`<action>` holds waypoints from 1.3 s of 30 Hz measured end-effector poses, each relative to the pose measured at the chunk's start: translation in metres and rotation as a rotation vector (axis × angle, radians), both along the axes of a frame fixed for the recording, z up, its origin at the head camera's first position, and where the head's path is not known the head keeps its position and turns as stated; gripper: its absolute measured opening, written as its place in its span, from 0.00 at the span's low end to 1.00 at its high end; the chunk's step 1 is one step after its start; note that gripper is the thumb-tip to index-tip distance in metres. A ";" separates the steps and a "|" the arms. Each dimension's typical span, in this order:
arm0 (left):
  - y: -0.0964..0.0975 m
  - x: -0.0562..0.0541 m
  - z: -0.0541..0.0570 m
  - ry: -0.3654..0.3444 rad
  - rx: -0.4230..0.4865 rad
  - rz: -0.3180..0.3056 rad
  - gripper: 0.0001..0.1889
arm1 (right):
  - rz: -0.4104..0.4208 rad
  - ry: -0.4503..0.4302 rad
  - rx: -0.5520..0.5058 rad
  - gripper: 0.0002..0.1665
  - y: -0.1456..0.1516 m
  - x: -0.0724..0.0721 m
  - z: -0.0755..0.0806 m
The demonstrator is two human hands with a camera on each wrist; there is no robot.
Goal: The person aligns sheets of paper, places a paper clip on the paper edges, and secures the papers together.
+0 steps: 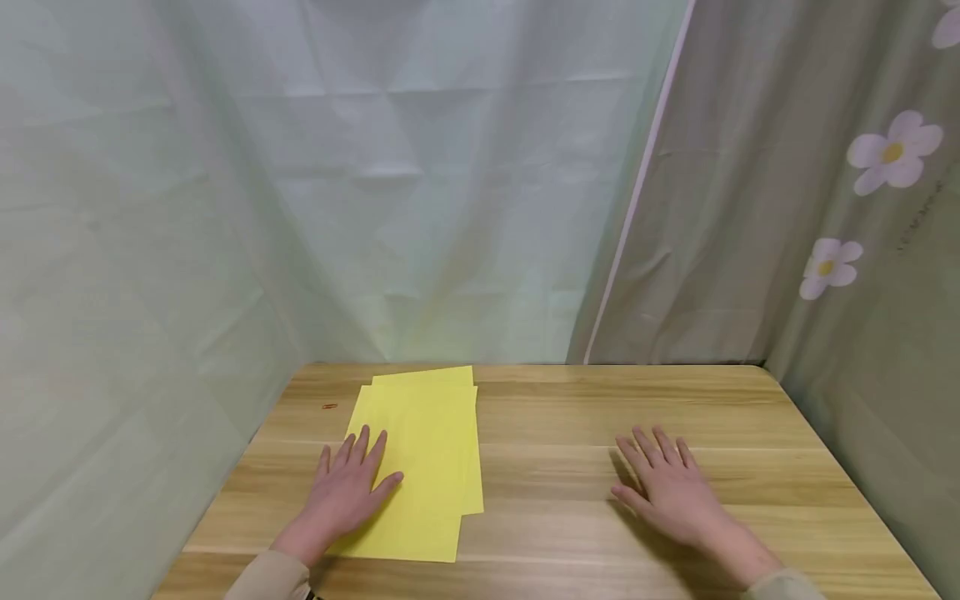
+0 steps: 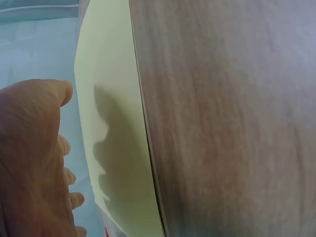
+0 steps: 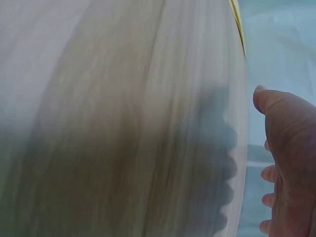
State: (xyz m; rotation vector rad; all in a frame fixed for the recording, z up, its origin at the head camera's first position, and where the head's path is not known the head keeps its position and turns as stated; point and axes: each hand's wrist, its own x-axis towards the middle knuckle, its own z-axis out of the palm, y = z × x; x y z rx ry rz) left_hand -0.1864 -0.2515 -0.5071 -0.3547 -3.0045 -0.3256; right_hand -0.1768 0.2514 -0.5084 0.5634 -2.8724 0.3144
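Observation:
Yellow sheets of paper [image 1: 420, 475] lie overlapping and slightly askew on the left part of the wooden table [image 1: 547, 500]. Over their left side is my left hand [image 1: 345, 496], palm down with fingers spread. In the left wrist view, that hand [image 2: 32, 158] hovers above the paper [image 2: 116, 123] and casts a shadow on it. My right hand [image 1: 671, 496] is held palm down over the bare wood at the right, fingers spread and holding nothing. Its shadow falls on the table in the right wrist view, apart from the hand [image 3: 291, 153].
A small red paper clip [image 1: 329, 407] lies on the table left of the paper. Pale curtains [image 1: 450, 183] hang behind and at the left. A grey curtain [image 1: 697, 208] with white flowers closes off the right side.

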 end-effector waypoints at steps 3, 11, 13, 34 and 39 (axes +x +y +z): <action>-0.001 -0.002 0.001 0.003 -0.007 -0.015 0.41 | 0.039 0.018 0.007 0.44 -0.009 -0.003 -0.001; -0.005 0.003 -0.003 0.035 0.006 -0.079 0.38 | 0.155 -0.001 0.070 0.44 -0.053 -0.009 0.002; -0.007 0.004 -0.006 0.032 0.008 -0.077 0.38 | 0.192 -0.026 0.078 0.44 -0.069 -0.011 0.004; -0.032 -0.005 0.001 0.000 -0.013 -0.119 0.43 | 0.401 -0.108 0.176 0.45 -0.208 -0.035 0.002; -0.037 -0.006 0.003 -0.011 -0.013 -0.136 0.43 | 0.389 -0.130 0.222 0.45 -0.227 -0.036 0.001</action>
